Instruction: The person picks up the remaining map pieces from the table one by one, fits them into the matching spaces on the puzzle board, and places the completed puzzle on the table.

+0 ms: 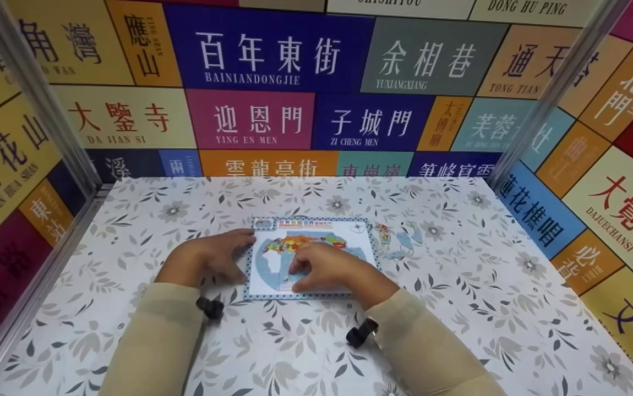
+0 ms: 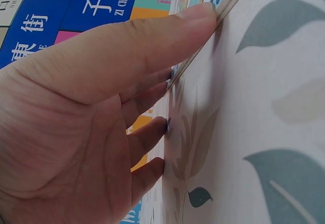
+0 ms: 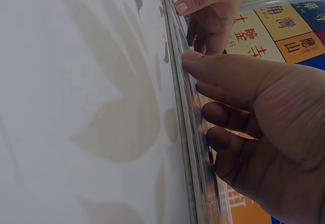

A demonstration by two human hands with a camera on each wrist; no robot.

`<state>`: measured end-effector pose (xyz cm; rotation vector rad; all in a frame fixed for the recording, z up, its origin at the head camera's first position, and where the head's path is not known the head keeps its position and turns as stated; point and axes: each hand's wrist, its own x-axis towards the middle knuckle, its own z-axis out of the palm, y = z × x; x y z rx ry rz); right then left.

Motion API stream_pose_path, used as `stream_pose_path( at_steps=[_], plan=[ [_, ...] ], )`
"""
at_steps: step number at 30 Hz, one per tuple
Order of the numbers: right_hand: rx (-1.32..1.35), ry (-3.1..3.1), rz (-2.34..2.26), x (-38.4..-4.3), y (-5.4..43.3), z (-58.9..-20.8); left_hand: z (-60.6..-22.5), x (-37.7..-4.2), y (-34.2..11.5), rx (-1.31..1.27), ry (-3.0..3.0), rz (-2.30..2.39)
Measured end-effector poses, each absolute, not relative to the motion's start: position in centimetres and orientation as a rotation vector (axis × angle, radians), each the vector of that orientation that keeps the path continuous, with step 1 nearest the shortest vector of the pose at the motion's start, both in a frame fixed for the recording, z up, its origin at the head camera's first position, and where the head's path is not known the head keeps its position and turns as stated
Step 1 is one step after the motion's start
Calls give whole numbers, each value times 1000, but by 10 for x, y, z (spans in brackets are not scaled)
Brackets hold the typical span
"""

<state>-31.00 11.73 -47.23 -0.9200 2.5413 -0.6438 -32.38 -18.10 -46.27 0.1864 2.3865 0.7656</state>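
A world map jigsaw puzzle (image 1: 258, 289) with a blue dotted border lies flat on the table. Bright country colours fill its upper part, and a white patch shows at the left of the map. My left hand (image 1: 212, 256) rests at the board's left edge; in the left wrist view its thumb (image 2: 198, 18) touches that edge, the other fingers spread beyond. Over the middle of the map is my right hand (image 1: 330, 267), thumb and bent fingers touching the surface with a gap between thumb and forefinger. No piece shows between them, and the palm hides part of the map.
Several loose puzzle pieces (image 1: 404, 241), mostly pale blue, lie just right of the board. The table (image 1: 305, 346) wears a white leaf-print cover. Panels with large Chinese lettering (image 1: 267, 49) stand behind and at both sides, with metal posts (image 1: 547, 99) at the corners.
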Motion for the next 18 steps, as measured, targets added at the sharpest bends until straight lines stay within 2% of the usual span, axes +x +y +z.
stream_pose_path(
  at_steps=[9,18],
  plan=[
    [-908,2531,-706,-312,116,-472,-463,-323,-184,278,2416,755],
    [-916,2562,-719,-313,128,-459,-461,-320,-181,197,2404,770]
  ],
)
